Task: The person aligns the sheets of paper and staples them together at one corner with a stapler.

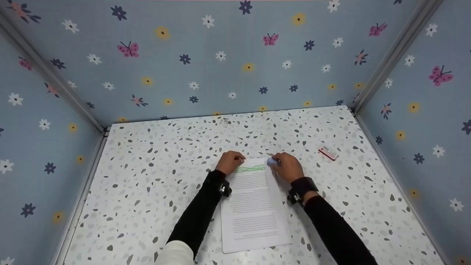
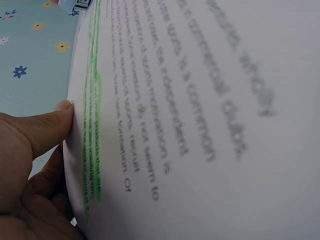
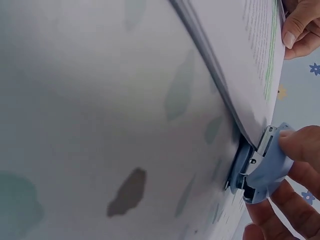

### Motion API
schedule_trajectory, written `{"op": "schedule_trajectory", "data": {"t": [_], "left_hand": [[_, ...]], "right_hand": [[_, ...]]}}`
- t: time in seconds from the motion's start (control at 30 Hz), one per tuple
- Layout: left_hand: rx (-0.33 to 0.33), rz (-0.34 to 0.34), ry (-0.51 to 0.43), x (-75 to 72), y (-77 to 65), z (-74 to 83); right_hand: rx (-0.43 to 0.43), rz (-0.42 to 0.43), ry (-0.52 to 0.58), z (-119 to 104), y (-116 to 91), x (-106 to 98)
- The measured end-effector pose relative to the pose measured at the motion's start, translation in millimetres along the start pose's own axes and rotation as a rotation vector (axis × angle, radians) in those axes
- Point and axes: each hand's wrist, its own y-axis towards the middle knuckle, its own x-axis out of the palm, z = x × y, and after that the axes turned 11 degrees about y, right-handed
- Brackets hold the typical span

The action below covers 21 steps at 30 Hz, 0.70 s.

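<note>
A stack of printed sheets (image 1: 254,206) lies lengthwise in front of me, with green highlighted lines (image 2: 95,115) near its far edge. My left hand (image 1: 229,162) pinches that far edge at the left corner, thumb on top and fingers beneath. In my right hand (image 1: 290,168) is a small light blue stapler (image 3: 270,170), gripped between thumb and fingers. The right wrist view shows the corner of the stack between the stapler's two halves.
To the right of the sheets, a small red and white box (image 1: 328,153) rests on the speckled white tabletop (image 1: 154,158). Blue panels (image 1: 228,73) with flowers and butterflies enclose the table at the back and both sides.
</note>
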Motion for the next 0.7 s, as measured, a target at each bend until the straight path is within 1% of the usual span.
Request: {"op": "schedule_trajectory", "data": {"t": [0.23,0.4,0.5,0.7], "left_hand": [[-0.034,-0.002,0.012,-1.9,-3.7,2.3],[-0.01,0.017,0.041,-2.8,-2.6,4.8],[-0.003,0.028,0.045,-3.8,-3.2,6.2],[0.007,-0.016,0.026,-5.4,-5.8,8.1]], "right_hand": [[-0.018,0.01,-0.016,-2.1,-0.9,4.1],[-0.053,0.063,-0.039,-3.9,-0.3,4.8],[-0.067,0.075,-0.06,-4.9,0.6,4.8],[-0.036,0.059,-0.108,-6.8,-1.1,4.7]]}}
